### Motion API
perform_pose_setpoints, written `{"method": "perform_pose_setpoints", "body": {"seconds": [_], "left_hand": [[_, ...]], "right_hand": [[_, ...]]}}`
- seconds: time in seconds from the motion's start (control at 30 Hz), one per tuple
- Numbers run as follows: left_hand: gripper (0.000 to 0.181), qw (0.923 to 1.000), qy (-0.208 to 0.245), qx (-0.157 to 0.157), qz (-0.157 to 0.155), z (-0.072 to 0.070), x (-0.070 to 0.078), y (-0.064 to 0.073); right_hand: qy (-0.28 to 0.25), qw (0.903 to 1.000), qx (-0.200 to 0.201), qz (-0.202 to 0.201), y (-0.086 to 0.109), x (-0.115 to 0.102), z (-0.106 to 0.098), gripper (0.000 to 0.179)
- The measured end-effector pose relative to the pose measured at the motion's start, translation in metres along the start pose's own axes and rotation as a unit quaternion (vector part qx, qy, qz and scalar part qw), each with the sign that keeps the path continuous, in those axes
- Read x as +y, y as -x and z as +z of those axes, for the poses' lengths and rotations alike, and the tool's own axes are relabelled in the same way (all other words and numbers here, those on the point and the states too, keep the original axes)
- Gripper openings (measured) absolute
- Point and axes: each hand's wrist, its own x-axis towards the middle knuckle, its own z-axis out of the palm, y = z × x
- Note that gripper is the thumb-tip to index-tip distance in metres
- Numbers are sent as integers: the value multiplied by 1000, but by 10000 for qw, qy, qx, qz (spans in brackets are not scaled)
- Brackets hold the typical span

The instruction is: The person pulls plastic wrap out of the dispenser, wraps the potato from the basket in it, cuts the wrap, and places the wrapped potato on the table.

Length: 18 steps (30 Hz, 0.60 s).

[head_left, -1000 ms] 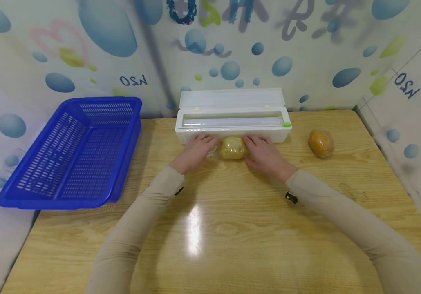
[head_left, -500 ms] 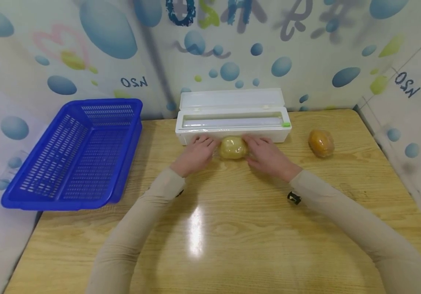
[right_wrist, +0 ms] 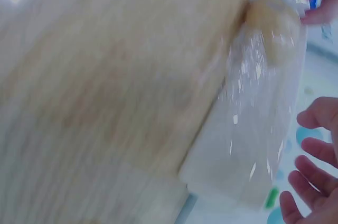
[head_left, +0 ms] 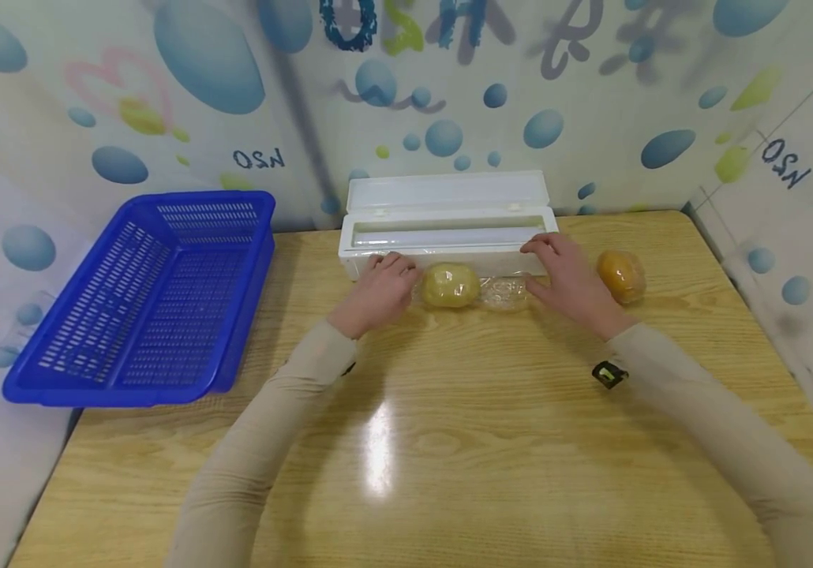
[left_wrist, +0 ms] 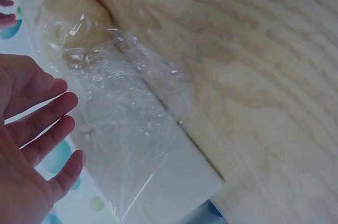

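Note:
A pale yellow, rounded fruit or vegetable [head_left: 451, 285], its exact kind unclear, lies in clear cling film [head_left: 504, 292] against the front of a white cling film dispenser [head_left: 447, 263]. Just left of it is my left hand [head_left: 378, 293], fingers spread and loosely bent beside the film in the left wrist view. My right hand [head_left: 571, 285] is out by the dispenser's right end, fingers apart and slightly bent. Nothing shows in either grasp. Loose film stretches to both sides of the yellow piece. The dispenser's lid [head_left: 449, 191] stands up, with the roll [head_left: 449, 236] showing.
An orange, rounded fruit [head_left: 621, 276] wrapped in film sits on the wooden table [head_left: 492, 442], close to my right hand. A blue plastic basket [head_left: 236, 331] stands at the left. Behind the dispenser rises a patterned wall [head_left: 449, 95].
My right hand has let go beside the yellow piece and moved right, uncovering crumpled film there. The left hand has stayed nearly in place.

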Motion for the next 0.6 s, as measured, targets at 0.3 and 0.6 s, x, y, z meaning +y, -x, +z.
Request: {"method": "perform_pose_setpoints", "body": {"seconds": [0.3,0.6], "left_hand": [[18,9994,151,323,10,-6,0,-11],[20,9989,361,292,68,-18,10,-31]], "right_hand": [[-797,9927,52,906,-9,31,-11,33],[-825,9930,-71,843,-18,53,-9,37]]}}
